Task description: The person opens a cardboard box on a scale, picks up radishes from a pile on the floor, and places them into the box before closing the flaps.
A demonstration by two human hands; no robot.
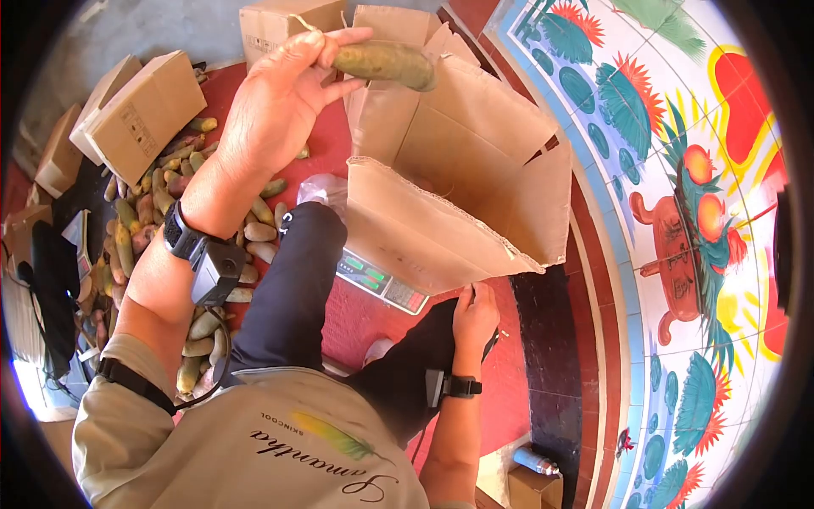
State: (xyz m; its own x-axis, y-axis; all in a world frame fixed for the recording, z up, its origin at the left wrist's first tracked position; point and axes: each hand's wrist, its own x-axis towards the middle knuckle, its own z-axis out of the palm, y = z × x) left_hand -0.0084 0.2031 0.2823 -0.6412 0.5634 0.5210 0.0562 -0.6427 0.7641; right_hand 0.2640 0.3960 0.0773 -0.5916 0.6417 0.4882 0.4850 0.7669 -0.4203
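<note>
My left hand (292, 72) is raised beside the top of an open cardboard box (441, 204). Its fingers pinch one end of a greenish-brown cucumber (386, 65), and a thin stem sticks up past the fingertips. The cucumber points right, in front of the box's far flaps. My right hand (476, 316) rests by my right knee, just below the near edge of the box. Its fingers are curled; a small dark item seems to show beside it, too hidden to name. The box stands on a digital scale (373, 280) with green displays.
Many cucumbers (127, 246) lie heaped on the red floor at left. Closed cartons (146, 114) stand behind them. A painted tile wall (670, 212) rises at right. A small carton (534, 489) and a spray can (536, 461) are at lower right.
</note>
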